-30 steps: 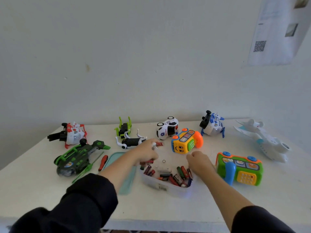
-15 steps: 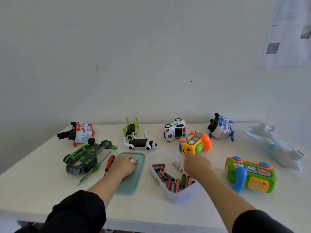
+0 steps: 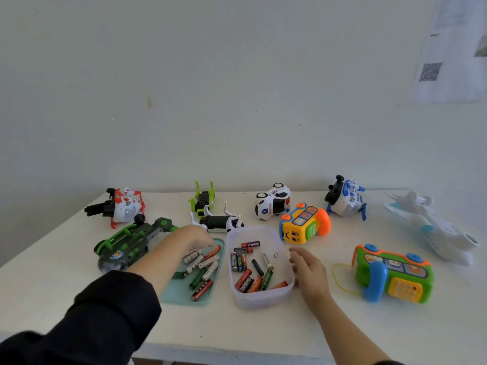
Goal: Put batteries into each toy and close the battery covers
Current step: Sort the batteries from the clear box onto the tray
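Note:
A clear plastic box (image 3: 261, 299) in the middle of the table holds several loose batteries (image 3: 250, 277). Left of it lies a teal lid (image 3: 179, 293) with several more batteries (image 3: 203, 267) spread on it. My left hand (image 3: 192, 238) hovers over the far end of the lid, blurred, fingers hanging down over those batteries and holding nothing that I can see. My right hand (image 3: 308, 270) rests with relaxed fingers against the box's right wall.
Toys ring the box: a green helicopter (image 3: 126, 246), a red-white craft (image 3: 123, 206), a green-black toy (image 3: 203, 200), a black-white animal (image 3: 221, 222), a police car (image 3: 272, 201), a yellow phone bus (image 3: 303, 227), a blue-white helicopter (image 3: 345, 198), a white plane (image 3: 432, 227), a green phone (image 3: 392, 272).
My left hand went from the box to the lid, and a pile of batteries now lies there. My right hand slid from the box's far rim to its right wall.

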`<state>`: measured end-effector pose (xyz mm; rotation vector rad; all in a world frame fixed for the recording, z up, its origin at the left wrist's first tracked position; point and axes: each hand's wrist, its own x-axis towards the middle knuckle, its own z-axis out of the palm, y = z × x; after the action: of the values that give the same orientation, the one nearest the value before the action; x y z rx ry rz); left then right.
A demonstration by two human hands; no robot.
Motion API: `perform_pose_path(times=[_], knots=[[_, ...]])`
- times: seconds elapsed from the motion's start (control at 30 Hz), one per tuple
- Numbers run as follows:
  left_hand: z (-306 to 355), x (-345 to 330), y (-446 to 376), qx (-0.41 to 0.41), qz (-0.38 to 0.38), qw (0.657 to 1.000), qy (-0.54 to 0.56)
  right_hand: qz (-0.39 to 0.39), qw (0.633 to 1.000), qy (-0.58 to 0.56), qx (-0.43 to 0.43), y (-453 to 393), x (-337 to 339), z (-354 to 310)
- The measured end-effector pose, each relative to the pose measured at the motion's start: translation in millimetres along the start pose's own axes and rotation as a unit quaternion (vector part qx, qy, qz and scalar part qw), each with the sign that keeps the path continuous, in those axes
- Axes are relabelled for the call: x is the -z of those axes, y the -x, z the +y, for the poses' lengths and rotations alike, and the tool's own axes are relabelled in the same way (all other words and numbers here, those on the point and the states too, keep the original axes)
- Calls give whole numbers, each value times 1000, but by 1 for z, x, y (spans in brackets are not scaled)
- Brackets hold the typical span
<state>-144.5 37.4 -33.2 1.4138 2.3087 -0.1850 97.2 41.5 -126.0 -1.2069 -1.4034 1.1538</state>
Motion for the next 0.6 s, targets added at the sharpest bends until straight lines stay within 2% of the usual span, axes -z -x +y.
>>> perform_pose_path(times=[0.03, 0.1, 0.13, 0.17, 0.2, 0.27, 0.33, 0.43, 0.6], knots=[[4, 2, 3, -34, 74, 997, -14, -8, 999, 13, 28, 0, -1, 4], [20, -2, 15, -161, 187, 967, 62, -35, 995, 64, 75, -1, -5, 10], [31, -7, 20, -231, 188, 952, 76, -44, 990, 92, 101, -1, -6, 12], [42, -13, 24, -285, 152, 944, 61, -50, 983, 120, 129, -1, -6, 14], [51, -21, 23, -305, 100, 947, 27, -58, 974, 151, 160, 0, -6, 15], [65, -38, 14, -281, 28, 959, -33, -63, 950, 224, 209, 1, -5, 18], [68, -51, 3, -244, 34, 965, -85, -51, 931, 277, 233, 2, -7, 19], [72, -62, 0, -223, 80, 957, -168, -17, 925, 298, 235, 1, -8, 21], [70, -58, 8, -214, 54, 959, -179, -12, 919, 323, 225, 0, -8, 21]])
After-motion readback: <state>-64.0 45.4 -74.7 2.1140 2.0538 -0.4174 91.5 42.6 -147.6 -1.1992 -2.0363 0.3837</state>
